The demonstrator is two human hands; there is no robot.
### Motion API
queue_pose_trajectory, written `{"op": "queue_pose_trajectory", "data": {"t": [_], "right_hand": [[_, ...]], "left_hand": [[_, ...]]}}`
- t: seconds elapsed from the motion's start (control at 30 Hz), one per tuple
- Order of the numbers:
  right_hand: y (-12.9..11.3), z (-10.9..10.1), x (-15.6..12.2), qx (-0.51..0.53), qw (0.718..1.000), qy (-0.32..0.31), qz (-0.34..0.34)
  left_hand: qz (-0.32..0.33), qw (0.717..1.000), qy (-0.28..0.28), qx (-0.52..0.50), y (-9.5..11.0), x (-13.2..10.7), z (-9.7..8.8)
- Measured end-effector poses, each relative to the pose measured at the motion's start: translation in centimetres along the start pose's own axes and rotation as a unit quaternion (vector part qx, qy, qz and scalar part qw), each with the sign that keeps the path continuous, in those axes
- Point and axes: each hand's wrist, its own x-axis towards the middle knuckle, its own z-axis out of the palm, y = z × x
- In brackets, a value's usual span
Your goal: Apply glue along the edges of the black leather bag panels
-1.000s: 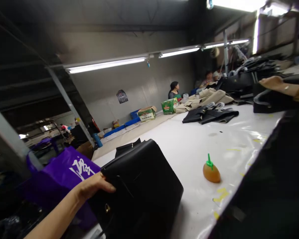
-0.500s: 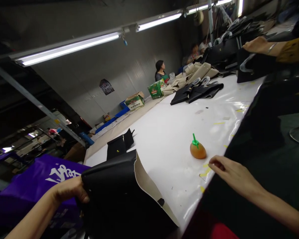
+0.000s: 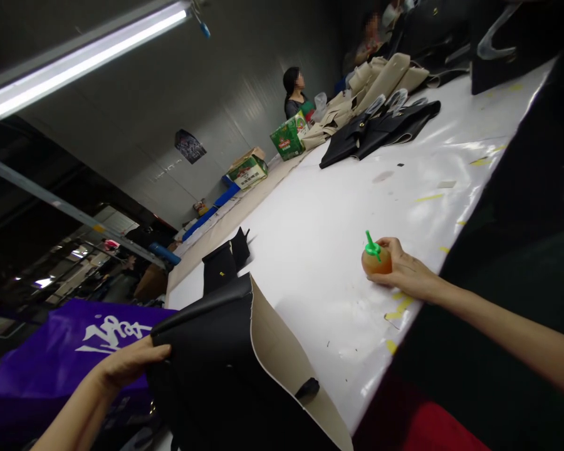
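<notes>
My left hand [image 3: 134,362] grips the left edge of a black leather-like bag piece [image 3: 216,369], thumb on top. The piece is folded over and shows a pale lining on its right, where a small black tab [image 3: 307,389] sticks out. My right hand [image 3: 399,270] is wrapped around a small round squeeze bottle [image 3: 375,260] with amber contents and a green nozzle pointing up. The bottle is on or just above the white tabletop [image 3: 319,238]; I cannot tell which. Beyond the bag piece lies another black piece [image 3: 219,268].
Black bags with wrapped handles [image 3: 380,131] and beige pieces [image 3: 371,88] are heaped at the far end. Green cartons [image 3: 287,136] stand along the back edge. A purple bag [image 3: 42,357] is at left. Yellow scraps [image 3: 399,308] lie near the front edge. People sit beyond the table.
My right hand has moved from the table edge to the squeeze bottle and closed around it. My left hand still grips the bag piece. The view has shifted, and the co-worker's hand is gone from it.
</notes>
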Motion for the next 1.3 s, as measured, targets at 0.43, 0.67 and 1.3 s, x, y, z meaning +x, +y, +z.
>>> {"op": "queue_pose_trajectory", "data": {"t": [0.43, 0.67, 1.3], "right_hand": [[-2.2, -1.2, -2.0, 0.355, 0.931, 0.083, 0.034], [-5.1, -2.5, -3.9, 0.513, 0.854, -0.010, 0.091], [-8.7, -2.7, -7.7, 0.427, 0.899, -0.018, 0.098]], "left_hand": [[-0.015, 0.998, 0.050, 0.028, 3.2, 1.7, 3.8], [0.072, 0.977, 0.195, 0.051, 3.3, 0.3, 6.5], [0.150, 0.959, 0.172, -0.170, -0.2, 4.4, 7.3]]}}
